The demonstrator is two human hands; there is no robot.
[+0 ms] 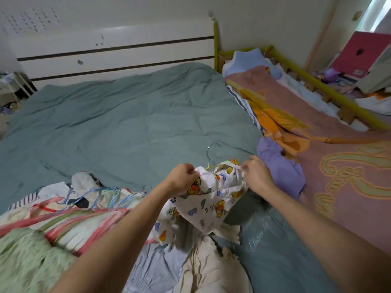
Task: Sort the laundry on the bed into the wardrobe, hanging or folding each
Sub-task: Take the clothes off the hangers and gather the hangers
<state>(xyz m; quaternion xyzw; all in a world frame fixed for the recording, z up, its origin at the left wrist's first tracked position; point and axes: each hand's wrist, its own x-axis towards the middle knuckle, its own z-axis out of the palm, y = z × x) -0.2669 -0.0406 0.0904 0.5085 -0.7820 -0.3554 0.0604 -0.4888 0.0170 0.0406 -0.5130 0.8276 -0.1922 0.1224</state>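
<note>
Both forearms reach forward over the bed [127,115], which is covered by a grey-green quilt. The left hand [183,179] pinches one upper edge of a small white duck-print garment [213,199], fingers curled onto the fabric; the right hand [257,175] pinches the opposite upper edge in the same manner. The garment is held up between the two hands, its lower part drooping onto the laundry beneath it. A thin wire hanger [211,157] sits in the garment's neck opening, its hook standing out beyond the garment, toward the headboard [118,49]. Just right of the garment lies a crumpled lilac garment [281,166], touching the edge of a pink and orange blanket [317,127] that covers the adjoining small bed with a yellow rail [317,81]. Left of the duck-print garment sits a heap of laundry: striped pink-and-green cloth [69,218] with a tangle of blue hangers [105,195] on top, and a green textured fabric [27,256] nearer the camera. Directly below the duck-print garment lie a cream garment [209,269] and a pale blue one [156,265]. The frame shows motion blur near the lower edges. The wardrobe is not in view.
</note>
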